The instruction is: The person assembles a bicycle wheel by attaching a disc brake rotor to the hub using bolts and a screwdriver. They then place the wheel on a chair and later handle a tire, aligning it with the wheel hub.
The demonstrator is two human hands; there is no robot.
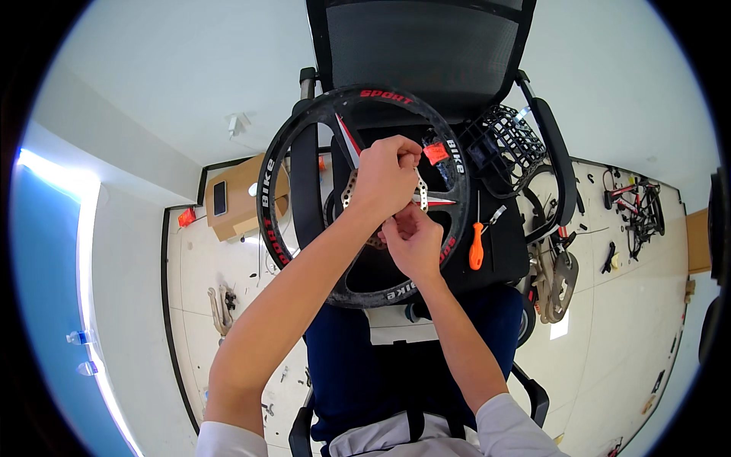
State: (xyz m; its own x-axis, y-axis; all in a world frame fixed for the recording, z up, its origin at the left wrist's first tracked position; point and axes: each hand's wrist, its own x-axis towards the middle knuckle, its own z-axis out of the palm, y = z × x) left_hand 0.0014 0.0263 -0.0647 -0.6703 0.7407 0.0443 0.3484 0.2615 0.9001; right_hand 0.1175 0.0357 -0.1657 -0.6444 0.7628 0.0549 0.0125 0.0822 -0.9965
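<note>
A black bicycle wheel (268, 164) with red and white lettering and thick spokes lies on the chair in front of me. At its hub sits a silver, perforated brake disc (423, 192), largely covered by my hands. My left hand (387, 174) is over the hub with its fingers curled in. Just below it, my right hand (415, 242) has thumb and fingers pinched together at the disc's edge. Whatever small thing the fingers hold is hidden. A red-orange piece (436, 152) shows near the rim's right side.
The black mesh chair (419, 57) also bears an orange-handled screwdriver (477, 250) and a black basket (504, 145). A phone (220, 198) lies on a cardboard box (242, 213) at left. Bike parts (560, 282) and a red-black bike frame (636, 199) are on the floor at right.
</note>
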